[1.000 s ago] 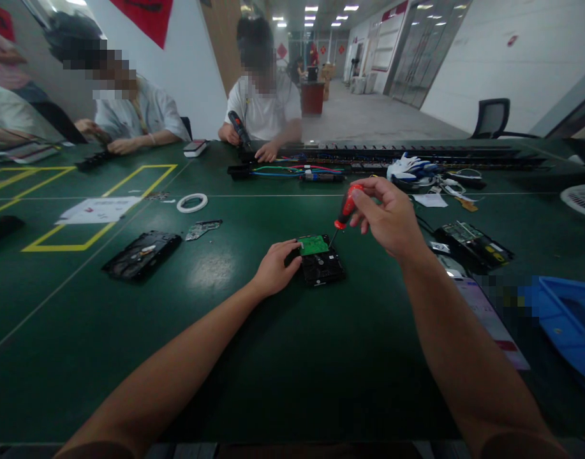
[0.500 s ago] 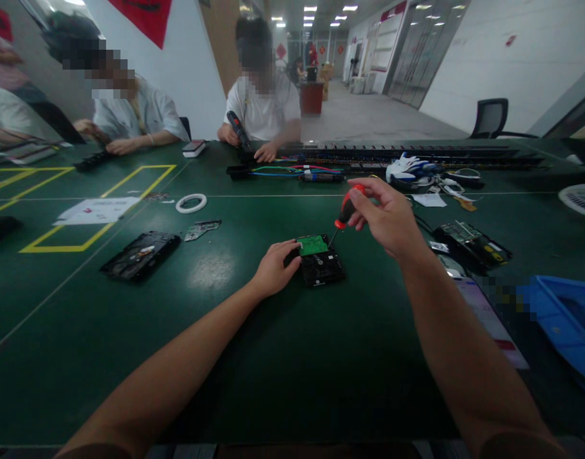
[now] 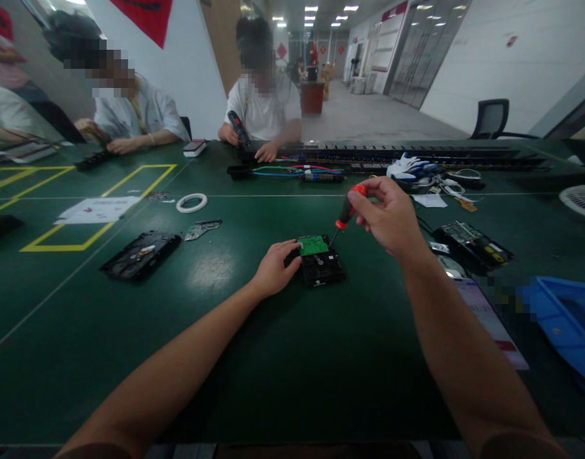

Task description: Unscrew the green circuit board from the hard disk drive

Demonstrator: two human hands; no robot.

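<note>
A black hard drive [image 3: 321, 268] with a green circuit board [image 3: 314, 245] lies flat on the table in front of me. My left hand [image 3: 276, 268] grips the drive's left edge between thumb and fingers. In my right hand [image 3: 388, 213] is a red and black screwdriver [image 3: 347, 209], held by the upper handle between thumb and fingers. It leans, its shaft running down to the right edge of the green board. Whether the tip sits in a screw is too small to tell.
Left of the drive lie another opened black drive [image 3: 141, 255], a loose circuit board [image 3: 202, 229] and a white ring [image 3: 191, 203]. To the right are a black device [image 3: 474, 245], a phone-like screen [image 3: 493, 322] and a blue bin [image 3: 572, 325]. Co-workers sit across the green table [image 3: 254, 363].
The fingers of my right hand have shifted slightly on the screwdriver's handle. My left hand and the hard drive stay in place.
</note>
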